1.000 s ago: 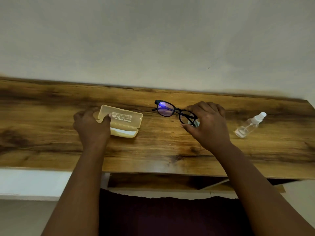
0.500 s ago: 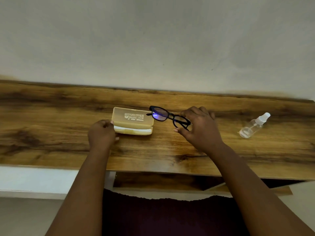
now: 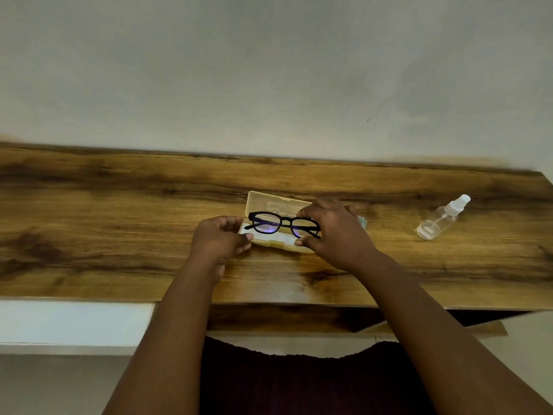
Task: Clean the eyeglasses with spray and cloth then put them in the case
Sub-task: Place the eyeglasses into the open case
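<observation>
Glasses are going into the case

The right hand (image 3: 335, 232) is pinching the glasses (image 3: 282, 224) over the open case (image 3: 270, 205); the left hand (image 3: 220, 239) is gripping the case's left end, keeping it steady.

On my feed, the black-framed eyeglasses (image 3: 282, 224) show a violet-blue glare on their lenses. The open plastic case (image 3: 270, 205) is pale translucent yellow with a whitish lining and faint pale print inside its lid. The wooden surface (image 3: 119, 223) is honey-brown, streaked with dark grain patches. The clear spray bottle (image 3: 442, 217) has a white nozzle. The wall (image 3: 269, 70) is dull grey-white.
</observation>
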